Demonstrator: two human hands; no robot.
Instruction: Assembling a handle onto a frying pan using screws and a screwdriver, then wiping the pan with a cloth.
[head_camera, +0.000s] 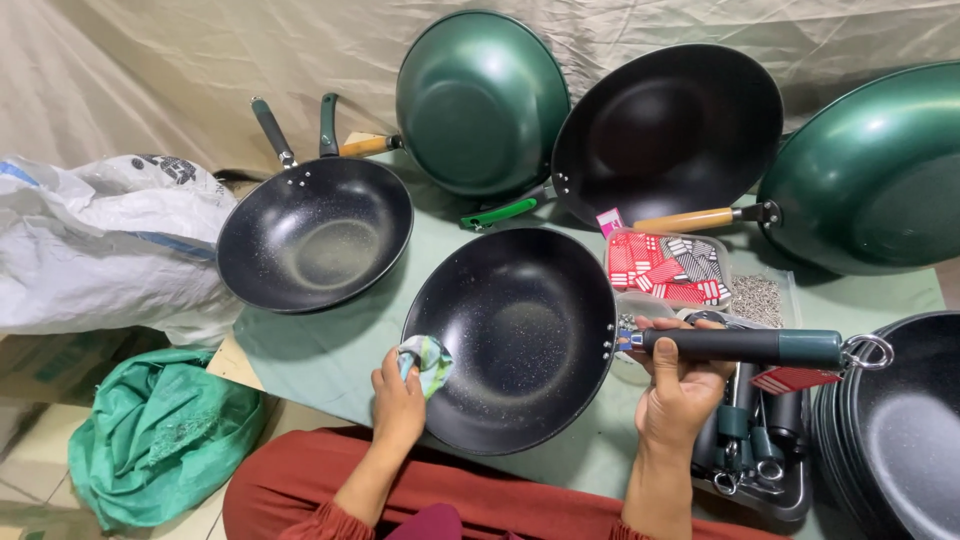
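While you look straight down, the work sits between your two hands on the green mat.

Right hand: your right hand (682, 385) is curled shut around the dark handle (740, 346), palm under it, so the pan is propped steady and cannot spin or slide.

Left hand: your left hand (398, 398) is pinched closed on a small folded cloth (427, 358), pressing it against the near-left rim of the pan, where the cloth can reach both lip and inner wall.

Pan: the black speckled wok (522, 338) lies in front of you at the middle of the mat, bowl up, handle pointing to your right, which puts the grip by one hand and the open bowl by the other.

Handle end: a metal hanging ring (868, 350) and a red tag (795, 379) sit at the far tip, beyond your fingers.

Parts tray: a dark tray of spare handles (752, 450) lies just under your right wrist, within easy reach.

Small boxes: a clear box of red and grey pieces (668, 268) sits just beyond the handle; beside it a box of what look like screws (758, 298), though they are too small to be sure.

Other pans: a second black wok (314, 233) rests to the left; green woks (482, 100) and another black one (668, 132) lean against the cloth backdrop, out of your way.

Stack: nested pans (895, 430) stand at the far right.

Left side: a white sack (105, 240) and a green bag (160, 435) lie off the mat.
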